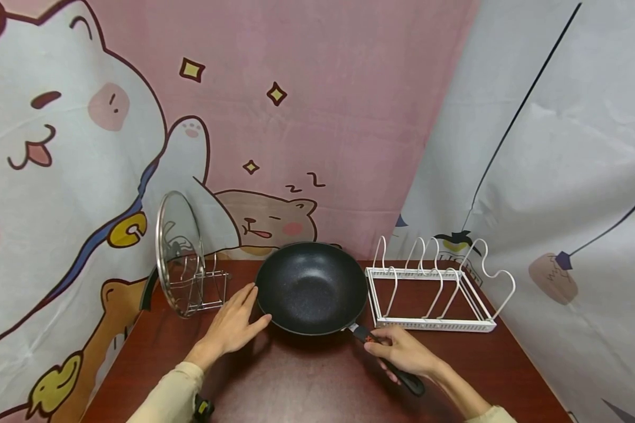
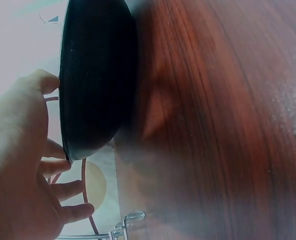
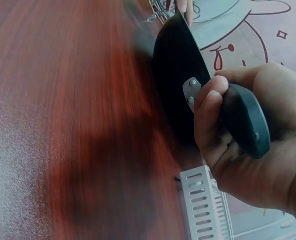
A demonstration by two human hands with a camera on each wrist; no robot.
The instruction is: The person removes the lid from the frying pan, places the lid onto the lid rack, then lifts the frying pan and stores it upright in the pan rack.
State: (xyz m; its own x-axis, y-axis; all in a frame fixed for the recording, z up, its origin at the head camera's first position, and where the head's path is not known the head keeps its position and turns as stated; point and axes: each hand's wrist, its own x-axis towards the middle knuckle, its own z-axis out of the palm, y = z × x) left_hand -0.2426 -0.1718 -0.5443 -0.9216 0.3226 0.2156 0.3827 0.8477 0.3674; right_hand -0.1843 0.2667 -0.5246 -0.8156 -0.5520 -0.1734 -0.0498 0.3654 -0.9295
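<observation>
A black wok [image 1: 312, 288] is at the middle of the table, its dark inside facing up. My right hand [image 1: 400, 351] grips its long black handle [image 1: 411, 383], which points toward the lower right. In the right wrist view, the fingers [image 3: 208, 112] curl around that handle close to the riveted metal bracket [image 3: 190, 92]. My left hand [image 1: 234, 323] touches the wok's left rim with its fingers spread and fairly straight. Seen from the left wrist, the thumb and fingertips [image 2: 57, 167] meet the rim, while the other fingers extend past it.
On the left, a glass lid [image 1: 180, 252] stands upright in a metal wire rack [image 1: 211, 305]. A white rack [image 1: 434, 324] with several curved dividers sits right of the wok. The reddish-brown table [image 1: 296, 388] ends at a cartoon-printed curtain [image 1: 349, 117].
</observation>
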